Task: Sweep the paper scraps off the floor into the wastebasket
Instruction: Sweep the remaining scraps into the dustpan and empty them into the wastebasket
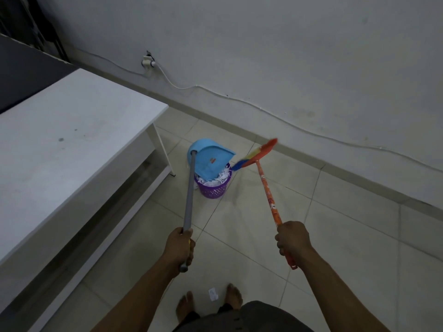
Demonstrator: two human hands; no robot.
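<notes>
A blue plastic dustpan (208, 161) tips over the purple plastic wastebasket (213, 188), full of white paper scraps (221, 177), on the tiled floor (335, 236) by the white table leg (164, 152). The left hand (181, 245) grips the dustpan's grey pole (189, 195) tight. The right hand (293, 238) grips the orange broom stick (269, 197).

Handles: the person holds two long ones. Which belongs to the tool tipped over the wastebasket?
The grey handle, in the left hand: its blue dustpan tilts over the purple wastebasket. The orange handle, in the right hand, carries the broom.
</notes>
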